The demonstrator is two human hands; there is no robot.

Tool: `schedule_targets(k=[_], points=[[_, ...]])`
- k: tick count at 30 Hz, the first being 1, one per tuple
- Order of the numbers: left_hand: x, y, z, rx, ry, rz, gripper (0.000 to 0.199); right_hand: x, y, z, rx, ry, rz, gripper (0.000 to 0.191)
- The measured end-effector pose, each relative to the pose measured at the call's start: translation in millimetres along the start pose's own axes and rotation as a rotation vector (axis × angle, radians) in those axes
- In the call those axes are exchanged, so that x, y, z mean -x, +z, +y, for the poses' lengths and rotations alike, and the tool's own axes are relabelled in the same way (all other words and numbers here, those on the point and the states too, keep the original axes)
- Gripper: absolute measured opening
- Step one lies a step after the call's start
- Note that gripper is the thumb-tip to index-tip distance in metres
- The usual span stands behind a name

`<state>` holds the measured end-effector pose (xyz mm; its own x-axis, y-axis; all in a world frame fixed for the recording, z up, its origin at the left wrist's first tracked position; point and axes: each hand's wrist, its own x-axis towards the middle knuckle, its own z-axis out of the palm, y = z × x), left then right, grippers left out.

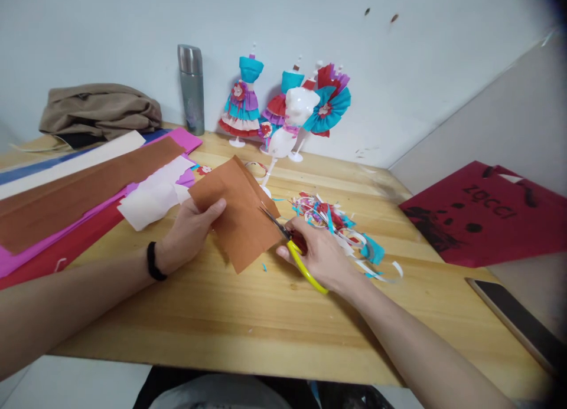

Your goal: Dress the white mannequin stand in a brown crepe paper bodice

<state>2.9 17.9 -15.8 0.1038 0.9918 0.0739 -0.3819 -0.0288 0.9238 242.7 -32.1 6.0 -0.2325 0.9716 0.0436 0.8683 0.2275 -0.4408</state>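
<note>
My left hand [190, 226] pinches the left edge of a folded brown sheet [239, 220], its thumb on top and its fingers behind. The sheet is held above the wooden table. Yellow-handled scissors [305, 270] are in my right hand [321, 252], with the fingers wrapped round the handles. Their blades lie over the right part of the brown sheet and point up and left. Behind the sheet stands a small white mannequin [283, 140] on a stand. A dark band circles my left wrist.
Long coloured sheets [88, 187] cover the table's left side. Paper scraps [332, 217] lie beyond my right hand. Dressed mannequins [248, 108] and a bottle [191, 93] stand near the wall. A phone [518, 323] and a red bag [482, 220] are at right.
</note>
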Motion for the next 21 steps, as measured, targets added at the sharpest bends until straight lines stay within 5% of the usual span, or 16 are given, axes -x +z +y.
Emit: schedule_targets(k=[9, 21], points=[[6, 4.7, -3, -0.02, -0.028, -0.053, 0.035, 0, 3, 1, -0.027, -0.049, 0.074, 0.039], [7, 6.6, 0, -0.037, -0.047, -0.05, 0.043, 2, -9, -9, -0.062, 0.007, -0.031, 0.036]])
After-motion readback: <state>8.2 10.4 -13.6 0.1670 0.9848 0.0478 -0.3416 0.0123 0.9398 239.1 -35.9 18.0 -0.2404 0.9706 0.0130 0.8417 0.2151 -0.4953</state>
